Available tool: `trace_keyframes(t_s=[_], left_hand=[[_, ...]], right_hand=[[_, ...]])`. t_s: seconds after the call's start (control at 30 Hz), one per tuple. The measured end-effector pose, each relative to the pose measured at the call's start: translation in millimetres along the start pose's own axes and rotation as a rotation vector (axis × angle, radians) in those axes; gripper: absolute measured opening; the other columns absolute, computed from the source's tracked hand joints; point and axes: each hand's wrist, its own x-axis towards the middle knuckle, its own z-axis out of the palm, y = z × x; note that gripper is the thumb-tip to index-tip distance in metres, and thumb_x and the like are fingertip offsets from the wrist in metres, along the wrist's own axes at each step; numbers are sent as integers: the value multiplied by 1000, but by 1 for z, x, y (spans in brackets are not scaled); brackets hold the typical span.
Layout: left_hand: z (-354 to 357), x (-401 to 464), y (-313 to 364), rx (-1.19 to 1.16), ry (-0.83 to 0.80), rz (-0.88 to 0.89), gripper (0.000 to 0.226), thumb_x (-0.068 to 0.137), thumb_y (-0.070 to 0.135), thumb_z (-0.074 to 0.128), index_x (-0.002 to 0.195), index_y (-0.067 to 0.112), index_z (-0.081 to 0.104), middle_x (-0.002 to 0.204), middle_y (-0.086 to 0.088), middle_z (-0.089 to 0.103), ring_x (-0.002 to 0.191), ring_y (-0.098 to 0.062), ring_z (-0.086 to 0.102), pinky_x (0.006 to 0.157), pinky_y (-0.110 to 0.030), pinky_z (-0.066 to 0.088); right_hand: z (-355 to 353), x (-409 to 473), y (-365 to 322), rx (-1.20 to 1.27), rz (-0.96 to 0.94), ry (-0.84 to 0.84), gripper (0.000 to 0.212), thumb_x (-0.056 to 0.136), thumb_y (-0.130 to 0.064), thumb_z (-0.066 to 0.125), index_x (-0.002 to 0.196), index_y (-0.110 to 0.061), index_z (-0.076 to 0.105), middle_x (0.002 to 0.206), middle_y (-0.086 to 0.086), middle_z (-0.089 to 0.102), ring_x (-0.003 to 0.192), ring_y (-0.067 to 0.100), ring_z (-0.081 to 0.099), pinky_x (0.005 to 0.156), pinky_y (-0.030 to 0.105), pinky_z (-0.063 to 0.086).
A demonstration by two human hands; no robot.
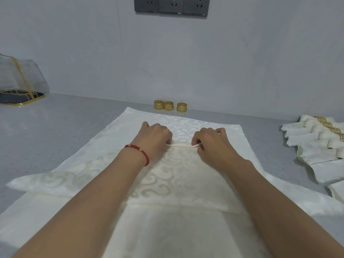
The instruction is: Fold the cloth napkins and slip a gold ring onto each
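Grey counter (55, 131) under me, I have my left hand (155, 136) and right hand (212, 141) each curled, pinching a raised pleat mid-napkin (178, 183), so pleating continues before reaching the gold rings (168, 106) by the wall.

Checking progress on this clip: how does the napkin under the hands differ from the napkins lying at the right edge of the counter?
The napkin under the hands lies spread out nearly flat, with only a small ridge pinched up by the left hand and right hand; the napkins at the right are already pleated into narrow folds. The spread one carries no ring, while a gold band crosses the pleated ones. Both are cream cloth on the grey counter.
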Motion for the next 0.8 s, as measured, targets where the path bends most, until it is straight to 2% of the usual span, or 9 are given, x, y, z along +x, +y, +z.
trace_keyframes(t_s=[0.1, 0.23, 0.27, 0.33, 0.4, 0.5, 0.6, 0.7, 0.8], left_hand=[[-9, -3, -2, -280, -97, -105, 27, 86, 8, 53, 88, 27, 73, 97, 7, 69, 88, -18, 61, 79, -32, 45], [3, -9, -7, -476, 0, -221, 24, 93, 14, 57, 109, 24, 73, 96, 5, 68, 85, -13, 60, 76, -24, 45], [4, -8, -7, -467, -17, -212, 24, 94, 15, 59, 112, 23, 72, 98, 5, 66, 88, -14, 59, 78, -24, 45], [6, -6, -7, -373, -49, -173, 21, 95, 18, 58, 108, 23, 73, 103, 4, 60, 97, -18, 56, 83, -32, 47], [4, -6, -6, -257, -57, -137, 16, 97, 21, 55, 103, 25, 70, 104, 5, 57, 101, -19, 53, 82, -37, 43], [-3, -9, -2, -177, -36, -87, 8, 95, 18, 53, 94, 25, 57, 95, 9, 55, 97, -19, 52, 78, -35, 33], [-15, -10, -2, -115, -73, 6, 24, 86, 6, 56, 88, 28, 48, 90, 13, 50, 95, -18, 52, 77, -32, 27], [-26, -11, -1, -120, -189, -10, 30, 79, 2, 61, 92, 29, 62, 99, 13, 61, 98, -14, 56, 81, -34, 31], [-29, -15, -1, -212, -195, -84, 15, 79, 14, 62, 80, 28, 67, 88, 11, 66, 84, -15, 61, 80, -33, 43]], right_hand=[[2, -2, -2, 109, 69, 31, 15, 84, -15, 52, 83, -23, 65, 85, -7, 62, 86, 19, 58, 93, 40, 42], [6, -1, 4, 343, 171, 5, 13, 93, -23, 56, 90, -25, 69, 85, -6, 63, 89, 21, 58, 86, 40, 48], [6, -1, 6, 326, 156, -27, 15, 93, -24, 56, 92, -16, 69, 81, -4, 59, 91, 24, 54, 84, 41, 45], [3, -1, 7, 244, 106, -64, 22, 92, -25, 54, 71, -20, 56, 74, -1, 54, 88, 28, 47, 78, 42, 38], [-2, -1, 7, 189, 56, -65, 18, 95, -25, 56, 80, -24, 66, 83, -7, 61, 90, 21, 48, 82, 41, 38], [-9, -3, 7, 145, -50, -45, 10, 93, -18, 57, 85, -23, 59, 85, -10, 59, 85, 17, 51, 82, 39, 42], [-20, 2, 3, 85, -88, -134, 14, 86, -7, 57, 86, -21, 58, 86, -9, 58, 84, 18, 52, 74, 35, 44], [-34, 8, -2, 82, -32, -336, 21, 84, -7, 59, 89, -27, 63, 92, -10, 59, 87, 17, 57, 75, 32, 49], [-43, 11, 0, 131, 8, -398, 12, 90, -20, 63, 88, -28, 71, 92, -10, 67, 89, 17, 65, 80, 35, 56]])
